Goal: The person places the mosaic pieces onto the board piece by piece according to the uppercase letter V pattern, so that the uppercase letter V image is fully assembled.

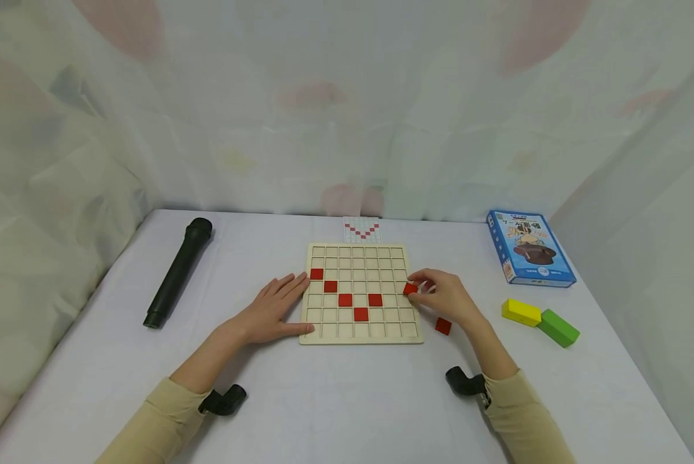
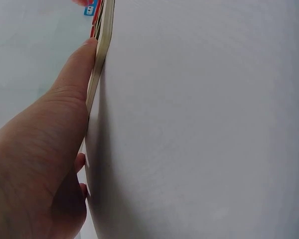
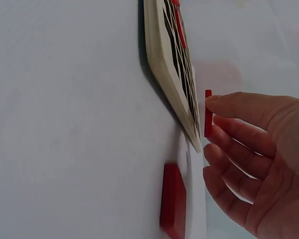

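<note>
A pale wooden grid board lies mid-table, with several red square tiles set in its cells, among them a lower red tile. My left hand rests at the board's left edge, fingers straight and spread, its thumb on the lower left rim. At the right edge my right hand pinches a red tile between thumb and fingers, above the board's surface. Another loose red tile lies on the cloth right of the board, below that hand.
A pattern card with red squares lies behind the board. At the left is a black microphone-shaped object. To the right are a blue box, a yellow block and a green block. Curtains stand around the white-covered table.
</note>
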`<state>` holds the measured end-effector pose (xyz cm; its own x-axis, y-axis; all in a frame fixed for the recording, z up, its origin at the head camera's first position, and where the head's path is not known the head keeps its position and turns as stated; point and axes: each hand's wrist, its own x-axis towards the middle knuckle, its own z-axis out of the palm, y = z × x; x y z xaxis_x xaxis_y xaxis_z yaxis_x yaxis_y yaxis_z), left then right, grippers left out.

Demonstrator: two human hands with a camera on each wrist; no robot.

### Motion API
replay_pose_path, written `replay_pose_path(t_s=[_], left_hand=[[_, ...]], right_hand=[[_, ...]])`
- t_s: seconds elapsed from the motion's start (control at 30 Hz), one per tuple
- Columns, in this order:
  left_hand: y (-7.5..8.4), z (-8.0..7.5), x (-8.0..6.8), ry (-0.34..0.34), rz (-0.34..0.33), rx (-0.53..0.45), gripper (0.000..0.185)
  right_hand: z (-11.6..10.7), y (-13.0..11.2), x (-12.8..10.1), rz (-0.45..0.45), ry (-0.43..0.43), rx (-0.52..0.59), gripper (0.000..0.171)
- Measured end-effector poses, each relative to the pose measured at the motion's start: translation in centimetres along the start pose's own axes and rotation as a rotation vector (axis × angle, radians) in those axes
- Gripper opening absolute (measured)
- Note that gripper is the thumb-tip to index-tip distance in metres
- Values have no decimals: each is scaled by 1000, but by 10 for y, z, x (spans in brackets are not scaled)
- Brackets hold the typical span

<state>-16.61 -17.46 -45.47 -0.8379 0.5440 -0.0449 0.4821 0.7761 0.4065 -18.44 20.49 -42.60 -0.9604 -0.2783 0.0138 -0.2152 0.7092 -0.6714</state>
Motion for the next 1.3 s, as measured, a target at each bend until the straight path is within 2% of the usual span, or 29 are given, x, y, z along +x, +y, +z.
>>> replay_pose_path(t_s=[0.2, 0.37, 0.57, 0.77, 1.07, 1.3], left_hand=[[0, 0, 0, -2, -1, -2, 101], [2, 0, 0, -3, -2, -3, 101], [3, -1, -1, -9, -9, -6, 100], [2, -1, 0, -6, -10, 2, 101], [3, -1, 0, -8, -14, 2, 101], [2, 0, 1, -8, -20, 14, 102]], right_hand=[[10, -14, 11, -47, -42, 41, 32], [17, -22, 19, -38, -61, 22, 31], [20, -23, 24, -24, -71, -3, 29], [22, -21, 27, -68, -65, -1, 26], [21, -20, 24, -98, -70, 16, 26], [11, -15, 13, -116, 0, 28, 21]])
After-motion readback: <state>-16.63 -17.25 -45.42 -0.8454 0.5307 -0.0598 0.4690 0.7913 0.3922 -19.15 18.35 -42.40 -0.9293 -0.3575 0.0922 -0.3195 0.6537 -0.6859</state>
